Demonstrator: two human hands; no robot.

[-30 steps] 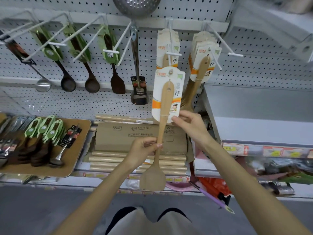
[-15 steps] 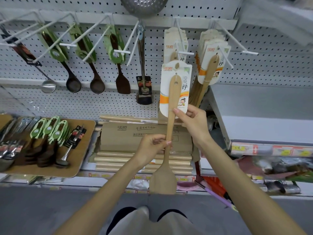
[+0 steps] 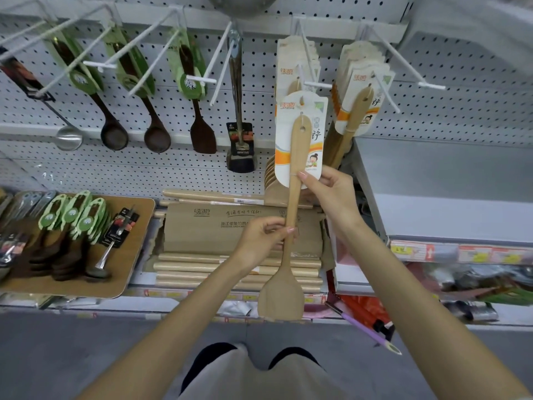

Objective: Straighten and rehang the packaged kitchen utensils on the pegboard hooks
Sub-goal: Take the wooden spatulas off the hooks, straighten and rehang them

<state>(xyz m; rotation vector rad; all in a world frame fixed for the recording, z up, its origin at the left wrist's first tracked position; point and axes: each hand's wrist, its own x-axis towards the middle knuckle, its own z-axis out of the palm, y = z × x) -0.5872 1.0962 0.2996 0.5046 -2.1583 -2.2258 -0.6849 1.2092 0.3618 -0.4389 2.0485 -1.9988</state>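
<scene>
I hold a wooden spatula (image 3: 291, 215) on a white and orange backing card (image 3: 313, 131), blade down, in front of the pegboard (image 3: 432, 116). My left hand (image 3: 264, 236) grips the handle at its middle. My right hand (image 3: 331, 192) pinches the card's lower edge and the handle. The card's top hole sits just below the tip of a white hook (image 3: 315, 84) that carries several more carded wooden spatulas (image 3: 294, 67). Another stack of carded spatulas (image 3: 359, 93) hangs on the hook to the right.
Dark wooden ladles and a turner in green cards (image 3: 190, 79) hang on hooks to the left, beside a steel turner (image 3: 240, 140). Below, a shelf holds boxed rolling pins (image 3: 219, 226) and a wooden tray (image 3: 135, 241) of packaged utensils. A grey shelf (image 3: 438, 192) juts out at right.
Both hands have lifted the carded spatula upward, bringing the card's top hole closer to the hook tip. The view has shifted slightly.
</scene>
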